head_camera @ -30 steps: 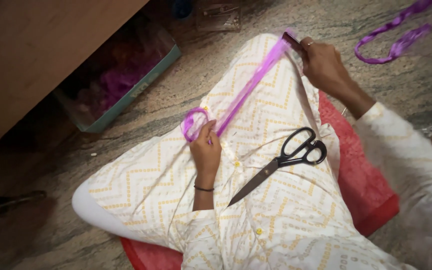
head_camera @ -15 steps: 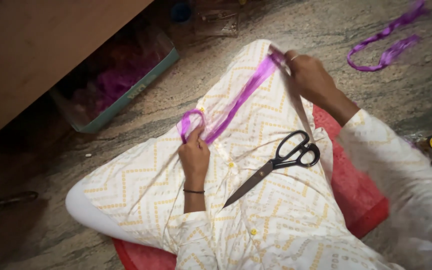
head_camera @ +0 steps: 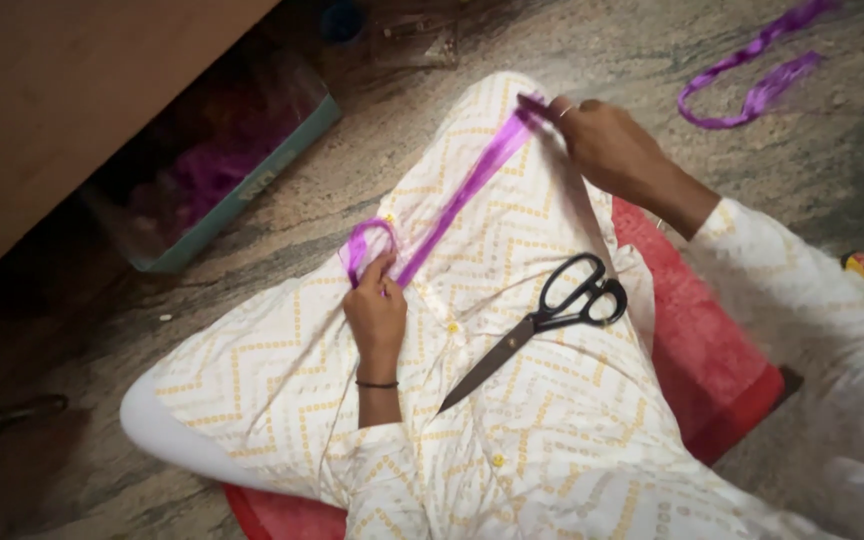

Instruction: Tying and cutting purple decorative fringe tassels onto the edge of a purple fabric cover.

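A purple ribbon stretches taut across my lap over the white and yellow patterned cloth. My left hand pinches its near end, where the ribbon curls into a small loop. My right hand grips the far end, up near my knee. Black-handled scissors lie loose on the cloth between my two arms, blades pointing toward me, touched by neither hand.
A second purple ribbon strip lies on the stone floor at top right. A clear box with a teal rim holding purple material sits under a wooden surface at left. A red cushion lies under me.
Both hands have shifted slightly down and left in view while keeping the ribbon stretched. The scissors have not moved on my lap.
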